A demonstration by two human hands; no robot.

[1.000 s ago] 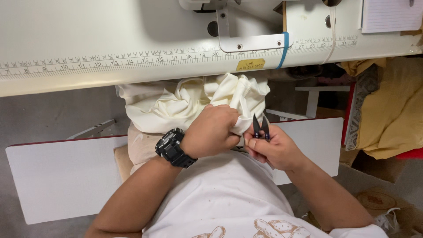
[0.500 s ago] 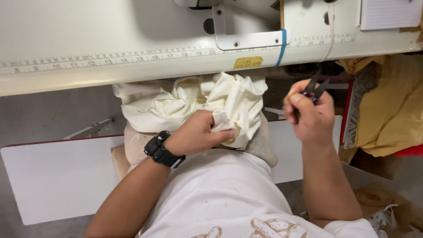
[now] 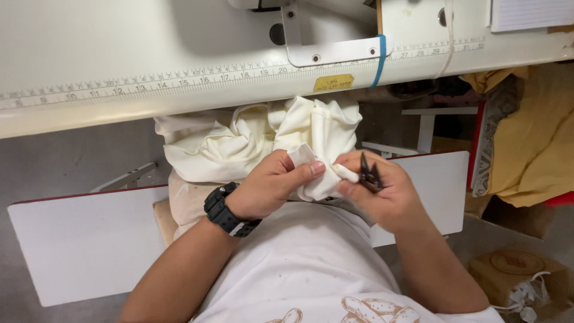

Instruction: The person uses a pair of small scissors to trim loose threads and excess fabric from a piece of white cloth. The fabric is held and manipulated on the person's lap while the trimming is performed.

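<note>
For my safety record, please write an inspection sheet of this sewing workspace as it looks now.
Surface: white sewing table with a printed ruler strip along its front edge.
Job's things: bunched cream cotton fabric on the lap; small black thread snips.
Clutter: yellow cloth pile at right; brown cardboard box on the floor.
Hands: left hand pinches a fabric fold; right hand holds the snips and touches the fabric.
Cables: white cord hanging over the table.
Surroundings: white flat board across the lap.
</note>
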